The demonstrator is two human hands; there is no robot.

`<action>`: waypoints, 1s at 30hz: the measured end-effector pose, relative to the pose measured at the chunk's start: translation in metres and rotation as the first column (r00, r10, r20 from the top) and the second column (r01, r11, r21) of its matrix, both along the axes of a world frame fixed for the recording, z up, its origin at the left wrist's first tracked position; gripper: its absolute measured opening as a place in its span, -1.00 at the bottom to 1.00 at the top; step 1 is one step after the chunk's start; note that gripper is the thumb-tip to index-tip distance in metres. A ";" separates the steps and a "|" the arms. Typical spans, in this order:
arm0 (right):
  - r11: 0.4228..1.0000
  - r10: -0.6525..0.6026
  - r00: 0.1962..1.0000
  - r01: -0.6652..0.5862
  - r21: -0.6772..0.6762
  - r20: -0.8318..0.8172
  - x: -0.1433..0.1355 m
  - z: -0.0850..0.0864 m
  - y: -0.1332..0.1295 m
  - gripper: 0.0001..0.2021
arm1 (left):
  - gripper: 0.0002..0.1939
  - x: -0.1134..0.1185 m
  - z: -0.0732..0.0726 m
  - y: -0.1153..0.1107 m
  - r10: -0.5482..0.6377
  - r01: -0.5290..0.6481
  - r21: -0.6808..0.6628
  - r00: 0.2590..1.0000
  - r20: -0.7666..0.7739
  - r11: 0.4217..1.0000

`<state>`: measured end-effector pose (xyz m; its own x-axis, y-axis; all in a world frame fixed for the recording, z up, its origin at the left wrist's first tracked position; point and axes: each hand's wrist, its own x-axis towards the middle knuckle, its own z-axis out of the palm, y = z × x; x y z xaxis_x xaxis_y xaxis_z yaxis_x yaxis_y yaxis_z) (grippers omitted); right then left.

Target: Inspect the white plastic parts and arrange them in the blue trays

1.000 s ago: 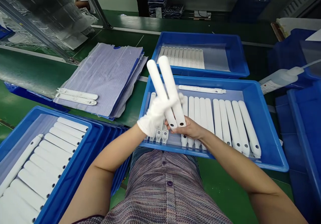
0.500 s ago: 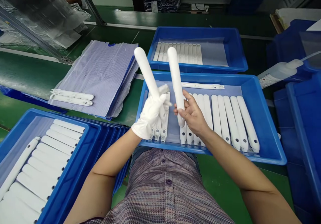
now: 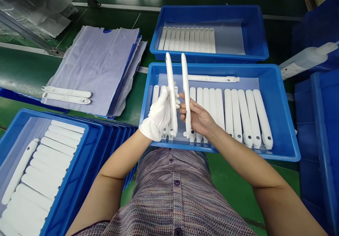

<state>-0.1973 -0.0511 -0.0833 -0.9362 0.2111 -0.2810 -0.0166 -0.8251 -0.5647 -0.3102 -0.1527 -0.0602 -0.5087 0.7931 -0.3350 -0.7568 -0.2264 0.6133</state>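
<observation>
Two bars up, edge-on, mid-frame! The gloved left hand point(image 3: 157, 115) has its fingers wrapped round the left bar point(image 3: 171, 88); the bare right hand point(image 3: 200, 116) pinches the right bar point(image 3: 185, 88), a gap between the two. Both hang over the middle tray point(image 3: 287, 130). How far along? Two groups of five lie side by side at its centre and right; these two held bars aren't set down yet. Which rows are finished, I can't tell. One crosswise bar point(image 3: 212, 78) lies along the back. Lower left, another tray point(image 3: 82, 147) carries a long row; top centre, a far tray point(image 3: 254, 35) has its own. Upper left, loose bars point(image 3: 67, 98) lie on a sheet stack point(image 3: 97, 59). The glove blocks part of the middle tray's left group; a bottle point(image 3: 304, 59) leans just beyond its right corner.
</observation>
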 end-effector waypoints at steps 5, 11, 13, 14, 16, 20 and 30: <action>0.989 -0.039 0.999 0.039 0.144 -0.004 0.000 -0.005 0.001 -0.50 | -0.71 -0.002 -0.004 -0.002 -0.002 0.002 -0.057 1.000 0.003 0.998; 0.961 -0.074 0.994 0.048 0.272 0.083 -0.005 -0.001 0.000 -0.58 | -0.59 -0.004 -0.010 -0.001 -0.026 0.027 -0.042 0.999 0.021 0.999; 0.966 -0.081 0.993 0.058 0.252 0.080 -0.006 -0.001 0.000 -0.60 | -0.55 -0.004 -0.010 -0.001 -0.054 0.053 -0.052 0.999 -0.009 0.997; 0.971 -0.084 0.994 0.066 0.231 0.072 -0.006 -0.002 0.001 -0.60 | -0.54 -0.005 -0.011 -0.001 -0.059 0.057 -0.058 0.998 -0.027 0.997; 0.980 -0.092 0.994 0.080 0.183 0.059 -0.006 -0.002 0.002 -0.59 | -0.54 -0.006 -0.012 -0.001 -0.049 0.045 -0.071 0.997 -0.058 0.996; 0.964 -0.078 0.995 0.061 0.257 0.055 -0.001 -0.004 0.002 -0.45 | -0.71 -0.009 -0.016 -0.001 0.035 -0.046 -0.083 0.991 -0.126 0.995; 0.593 -0.050 0.999 0.036 0.804 -0.007 0.011 -0.007 -0.010 -0.23 | -0.71 -0.003 -0.011 -0.006 -0.009 0.022 0.077 0.986 -0.166 0.997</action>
